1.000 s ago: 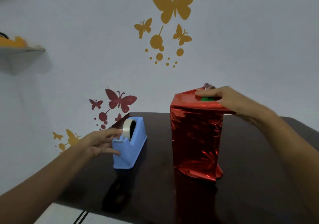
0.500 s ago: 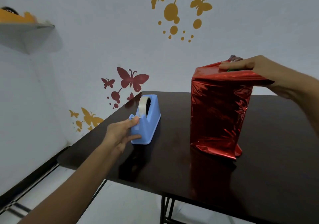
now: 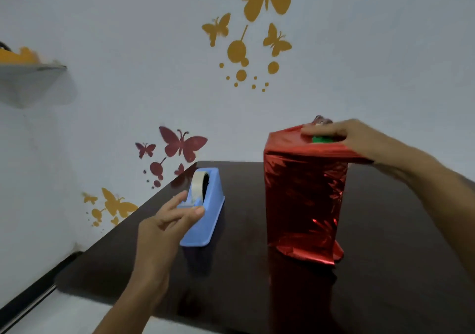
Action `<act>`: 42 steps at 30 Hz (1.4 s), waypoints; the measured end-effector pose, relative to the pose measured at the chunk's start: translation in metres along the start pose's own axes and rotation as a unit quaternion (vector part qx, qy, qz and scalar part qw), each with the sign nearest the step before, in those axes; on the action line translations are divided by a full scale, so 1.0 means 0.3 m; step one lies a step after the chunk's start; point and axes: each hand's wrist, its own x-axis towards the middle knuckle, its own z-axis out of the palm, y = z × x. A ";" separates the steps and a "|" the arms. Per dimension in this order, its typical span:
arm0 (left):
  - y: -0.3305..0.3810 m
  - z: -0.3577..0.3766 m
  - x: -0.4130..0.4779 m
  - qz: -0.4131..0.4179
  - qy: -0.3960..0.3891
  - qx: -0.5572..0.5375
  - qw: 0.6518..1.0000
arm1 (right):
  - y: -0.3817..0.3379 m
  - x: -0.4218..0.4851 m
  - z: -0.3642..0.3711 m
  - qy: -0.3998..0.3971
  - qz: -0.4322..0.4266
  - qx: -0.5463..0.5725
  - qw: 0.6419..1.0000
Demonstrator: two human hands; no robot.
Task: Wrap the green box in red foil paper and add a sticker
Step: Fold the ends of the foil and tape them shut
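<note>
Red foil paper (image 3: 303,192) cloaks the upright green box (image 3: 321,139), right hand (image 3: 341,138) clamping its top fold; left hand (image 3: 169,220) apparently pinches tape (image 3: 198,183) at the blue plastic dispenser (image 3: 205,223). Best pulled taut, torn cleanly.

A bare strip of the dark table (image 3: 246,269) runs between the blue tape dispenser (image 3: 209,220) and the tall box (image 3: 321,139) sheathed in red foil (image 3: 303,200). The two stand near but apart, so a hand could slip along that lane toward the far edge. The left hand (image 3: 167,221) holds the dispenser's near end between thumb and fingers and blocks that side. The right hand (image 3: 357,142) pinches the foil atop the box, with its forearm slanting across the space above the table's right part. Crumpled foil flares out at the box's foot. The wall (image 3: 115,128) closes in just past the left and far edges.
</note>
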 end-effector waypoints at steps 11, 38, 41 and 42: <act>0.368 0.406 0.247 0.029 -0.437 0.072 0.896 | 0.011 -0.029 0.013 0.004 0.012 -0.001 1.000; 0.312 0.513 0.303 0.000 -0.443 0.125 0.888 | 0.044 -0.006 0.017 0.018 -0.026 0.000 1.000; 0.306 0.516 0.302 0.013 -0.441 0.132 0.887 | 0.044 -0.012 0.017 0.018 -0.032 0.009 0.999; 0.302 0.517 0.304 0.021 -0.439 0.133 0.888 | 0.044 -0.012 0.017 0.021 -0.032 0.008 0.999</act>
